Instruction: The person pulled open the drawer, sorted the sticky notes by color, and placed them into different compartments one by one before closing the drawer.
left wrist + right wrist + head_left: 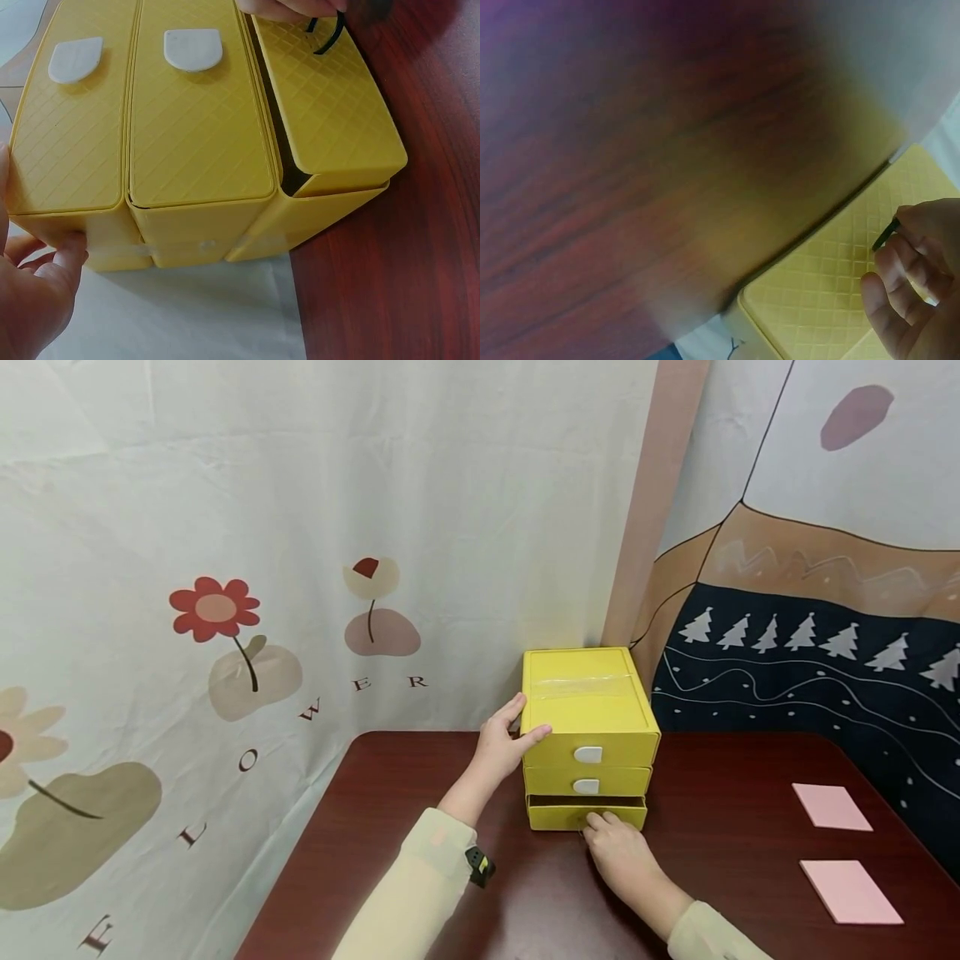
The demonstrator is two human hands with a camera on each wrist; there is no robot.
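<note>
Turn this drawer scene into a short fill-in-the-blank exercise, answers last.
The right hand holds the dark loop on the ____ drawer.
The left hand touches the drawer unit, which is colored ____.
Tabs on the two closed drawers are colored ____.
Pink squares on the table number ____.
Answers: bottom; yellow; white; two.

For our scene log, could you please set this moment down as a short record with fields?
box: yellow, three drawers, on a red-brown table
bottom drawer: partly open
upper drawers: closed, with white tabs
left hand: touches the box's upper left edge
right hand: pinches a dark loop at the bottom drawer's front
pink squares: two, right of the box
</note>
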